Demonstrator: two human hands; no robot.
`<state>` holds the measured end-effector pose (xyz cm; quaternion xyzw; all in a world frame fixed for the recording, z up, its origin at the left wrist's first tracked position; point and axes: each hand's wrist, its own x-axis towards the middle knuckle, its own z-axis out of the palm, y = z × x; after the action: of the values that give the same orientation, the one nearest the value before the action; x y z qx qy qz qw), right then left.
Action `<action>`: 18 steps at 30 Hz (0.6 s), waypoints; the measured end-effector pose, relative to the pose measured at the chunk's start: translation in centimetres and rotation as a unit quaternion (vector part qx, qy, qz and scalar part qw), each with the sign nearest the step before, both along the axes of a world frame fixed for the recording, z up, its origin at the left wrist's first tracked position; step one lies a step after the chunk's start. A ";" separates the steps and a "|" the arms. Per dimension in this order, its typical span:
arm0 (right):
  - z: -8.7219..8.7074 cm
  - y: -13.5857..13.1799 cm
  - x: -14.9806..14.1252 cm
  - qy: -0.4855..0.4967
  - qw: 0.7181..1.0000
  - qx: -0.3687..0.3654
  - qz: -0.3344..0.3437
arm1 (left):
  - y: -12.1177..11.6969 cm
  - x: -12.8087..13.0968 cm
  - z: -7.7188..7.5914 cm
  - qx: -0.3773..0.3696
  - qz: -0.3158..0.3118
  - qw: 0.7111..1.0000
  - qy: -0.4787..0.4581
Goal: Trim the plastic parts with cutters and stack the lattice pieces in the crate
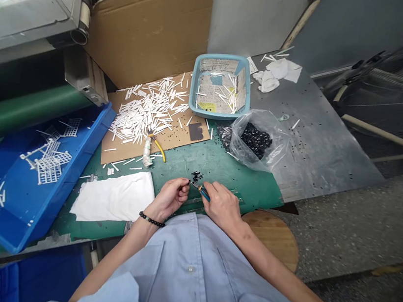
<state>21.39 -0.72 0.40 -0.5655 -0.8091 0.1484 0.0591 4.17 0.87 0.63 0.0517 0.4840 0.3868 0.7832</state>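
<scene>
My left hand (171, 197) and my right hand (218, 205) meet above a green cutting mat (217, 168). The right hand grips a blue-handled tool (203, 194), its thin metal tip pointing at the left fingertips. Those fingertips are pinched together, and whatever they might hold is too small to tell. A small heap of black beads (196, 176) lies just beyond them. Further left lie yellow-handled pliers (159, 146) and a white-wrapped bundle (147, 153), beside a pile of white plastic strips (147, 109) on a cardboard sheet (173, 141).
A pale blue basket (195, 86) stands behind the mat, and a clear bag of black beads (257, 141) lies next to it. A blue tray (89, 129) holding white plastic lattices sits left, a white cloth (113, 199) lies near me, and a round wooden stool (275, 240) stands right.
</scene>
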 end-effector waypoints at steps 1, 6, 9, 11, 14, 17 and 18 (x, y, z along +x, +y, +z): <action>-0.3 0.0 0.2 0.026 1.000 0.005 -0.012 | 0.1 -0.2 0.0 -0.003 0.006 1.000 -0.019; -0.7 0.6 1.2 0.179 0.973 -0.058 -0.133 | 1.2 -1.4 -0.3 0.020 -0.003 0.998 -0.061; 0.2 1.0 1.8 0.384 0.853 -0.248 -0.253 | 2.3 -1.2 -0.8 0.067 -0.023 0.997 0.006; 1.0 0.9 2.0 0.521 0.715 -0.361 -0.296 | 3.0 -0.8 -1.3 0.115 -0.065 0.982 0.135; 2.1 0.1 2.2 0.614 0.604 -0.425 -0.277 | 3.5 -0.3 -2.2 0.224 -0.168 0.882 0.379; 2.1 -0.7 2.1 0.634 0.589 -0.425 -0.266 | 3.4 -0.2 -2.6 0.302 -0.245 0.769 0.507; 1.9 -0.9 2.1 0.638 0.585 -0.417 -0.276 | 3.4 -0.2 -2.7 0.312 -0.257 0.750 0.524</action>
<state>23.52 -1.58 2.34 -0.4840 -0.2180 0.7692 0.3558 3.94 4.26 -2.04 0.6103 0.6391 0.2125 0.4171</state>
